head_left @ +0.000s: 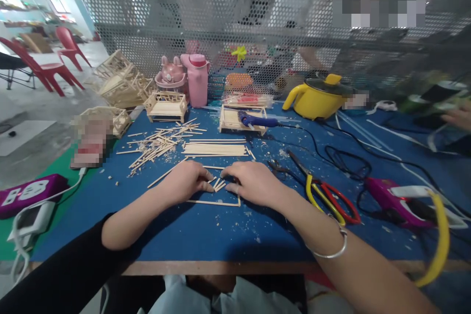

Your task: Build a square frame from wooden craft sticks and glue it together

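Observation:
My left hand [189,180] and my right hand [252,182] rest close together on the blue table, fingertips facing each other. Between them lie several short stick pieces [220,185], inside a rectangle of thin wooden sticks [213,202]. The fingers of each hand are bent with thumb and fingertips near each other; whether they pinch a small piece is too small to tell. Just beyond the hands is a neat row of long sticks [215,149]. A loose heap of sticks [158,144] lies to its left.
A blue glue gun [259,121] rests on a small wooden frame. Yellow-handled and red-handled tools [324,196] lie right of my right hand. Farther back stand a small wooden bed [167,108], a pink bottle [197,81] and a yellow pot [318,98]. Another person's hand [458,115] shows far right.

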The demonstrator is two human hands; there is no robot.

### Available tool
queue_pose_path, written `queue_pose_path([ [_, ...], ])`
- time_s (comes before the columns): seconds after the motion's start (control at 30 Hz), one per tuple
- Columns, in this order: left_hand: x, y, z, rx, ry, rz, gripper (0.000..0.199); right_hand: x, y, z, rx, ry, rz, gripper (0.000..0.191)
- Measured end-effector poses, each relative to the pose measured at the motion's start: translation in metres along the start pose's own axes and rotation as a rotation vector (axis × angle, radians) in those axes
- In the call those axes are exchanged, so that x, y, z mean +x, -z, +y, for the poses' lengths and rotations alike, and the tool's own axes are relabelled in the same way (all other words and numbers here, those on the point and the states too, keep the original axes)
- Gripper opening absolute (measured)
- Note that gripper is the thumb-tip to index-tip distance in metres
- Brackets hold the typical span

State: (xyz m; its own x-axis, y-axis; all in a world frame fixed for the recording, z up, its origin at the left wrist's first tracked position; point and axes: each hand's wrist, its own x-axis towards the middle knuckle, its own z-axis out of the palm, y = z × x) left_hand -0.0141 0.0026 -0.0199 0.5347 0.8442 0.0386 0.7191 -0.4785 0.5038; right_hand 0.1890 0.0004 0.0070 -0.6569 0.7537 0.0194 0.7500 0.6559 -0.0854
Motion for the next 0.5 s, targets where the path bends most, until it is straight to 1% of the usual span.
queue_pose_path([
  [0.07, -0.002, 0.002, 0.000, 0.001, -0.046, -0.022, 0.017, -0.001, -0.004, 0.000, 0.005, 0.010, 0.017, 0.019],
  [0.13, -0.004, 0.002, 0.001, 0.013, -0.055, -0.027, 0.019, -0.001, -0.009, -0.001, 0.004, 0.020, 0.030, 0.018],
  [0.23, -0.004, 0.000, 0.000, 0.041, -0.029, -0.019, 0.020, 0.001, -0.013, -0.004, 0.006, 0.016, 0.040, 0.020],
  [0.33, -0.004, -0.001, 0.001, 0.064, 0.005, -0.027, 0.018, 0.003, -0.015, -0.007, 0.001, -0.017, 0.024, 0.022],
  [0.5, -0.008, 0.006, 0.009, 0.091, 0.014, -0.068, 0.021, 0.002, -0.017, -0.009, -0.015, -0.054, 0.027, 0.024],
])
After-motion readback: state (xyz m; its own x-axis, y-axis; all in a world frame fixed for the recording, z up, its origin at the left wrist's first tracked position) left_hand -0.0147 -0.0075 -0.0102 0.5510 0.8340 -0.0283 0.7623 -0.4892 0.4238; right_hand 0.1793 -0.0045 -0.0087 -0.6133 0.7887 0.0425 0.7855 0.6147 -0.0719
